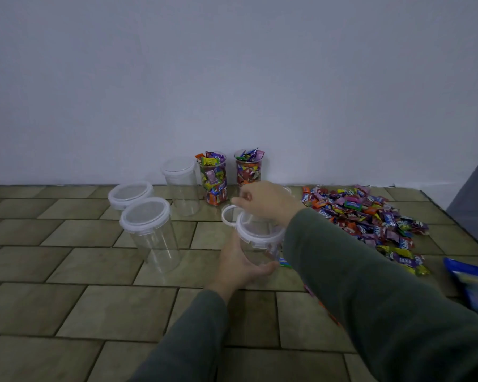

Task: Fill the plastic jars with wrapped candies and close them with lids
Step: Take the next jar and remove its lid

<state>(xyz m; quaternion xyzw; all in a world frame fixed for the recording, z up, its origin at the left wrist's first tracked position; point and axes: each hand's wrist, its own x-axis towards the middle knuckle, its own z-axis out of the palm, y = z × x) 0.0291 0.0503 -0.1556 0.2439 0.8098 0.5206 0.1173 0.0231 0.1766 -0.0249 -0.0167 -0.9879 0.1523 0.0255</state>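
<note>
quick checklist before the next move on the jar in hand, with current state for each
1. Left hand steadies the held jar: ok, fingers curl round its wall.
2. Right hand has the lid: ok, pinched at the rim.
3. Lid clear of the jar mouth: cannot tell, the right hand hides part of it.
4. Held jar ready for candies: ok, it looks nearly empty.
5. Candy pile beside the jar: ok, on the right.
6. Two filled jars closed: not ok, no lids on them.
</note>
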